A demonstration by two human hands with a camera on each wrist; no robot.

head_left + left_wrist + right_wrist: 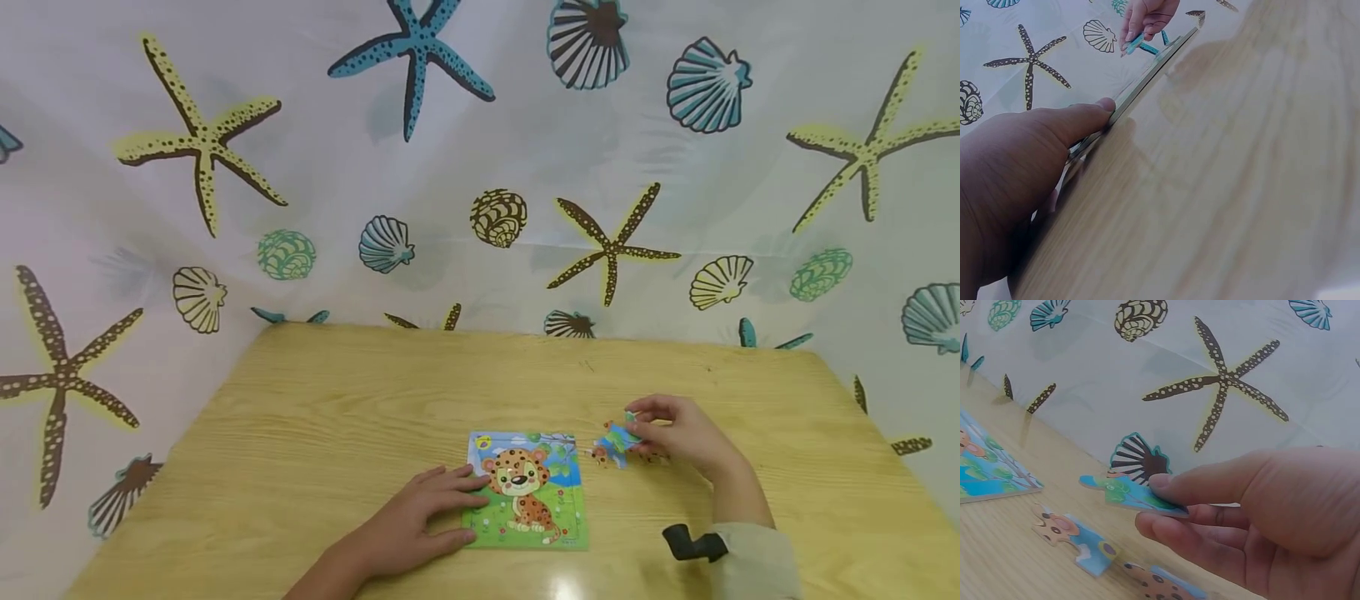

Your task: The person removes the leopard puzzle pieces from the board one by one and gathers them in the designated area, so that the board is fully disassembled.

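A square puzzle board (566, 500) with a picture of a spotted leopard cub lies on the table. My left hand (420, 517) rests at its left side, fingers spread onto the picture; in the left wrist view the thumb (1088, 119) touches the board's edge. Right of the board, my right hand (686, 437) pinches a jigsaw piece (1138, 494) with green leaves on blue between thumb and fingers, raised above the table. Beneath it lie loose pieces: one with an orange ear on blue (1063, 531) and a spotted orange one (1157, 584). Other loose pieces are partly hidden by the hand.
The wooden table (337, 392) is enclosed at the back and sides by a white cloth (465, 283) printed with starfish and shells. A black strap or mount (693, 546) sticks out from the right sleeve (753, 558).
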